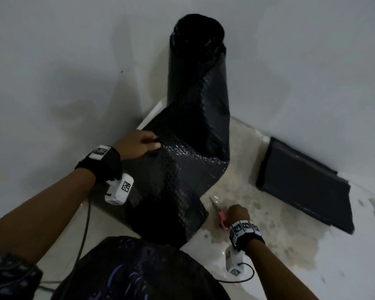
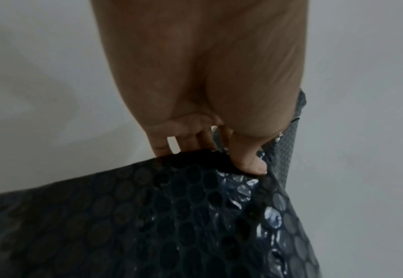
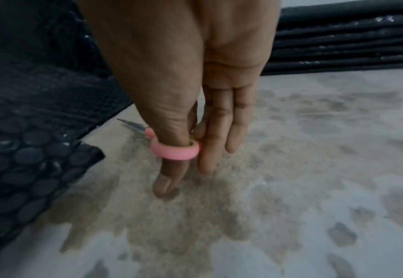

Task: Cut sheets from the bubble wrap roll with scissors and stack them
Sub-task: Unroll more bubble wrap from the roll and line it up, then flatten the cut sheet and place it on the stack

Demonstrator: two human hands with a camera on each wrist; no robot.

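A black bubble wrap roll (image 1: pixel 198 61) stands upright in the corner. Its loose sheet (image 1: pixel 171 187) runs down towards me across the floor. My left hand (image 1: pixel 139 144) pinches the sheet's left edge, thumb on top (image 2: pixel 248 161) and fingers under it. My right hand (image 1: pixel 236 214) is low over the floor beside the sheet's right edge and holds pink-handled scissors (image 1: pixel 220 214), blades pointing away from me. My thumb goes through one pink ring (image 3: pixel 175 150); the blades (image 3: pixel 130 124) look closed. A stack of cut black sheets (image 1: pixel 305 182) lies against the right wall.
Two grey walls meet behind the roll. The floor (image 1: pixel 268 234) is pale with a brownish stain under my right hand. A dark patterned cloth on my lap (image 1: pixel 139 271) fills the bottom middle. A black cable (image 1: pixel 85 230) hangs from my left wrist.
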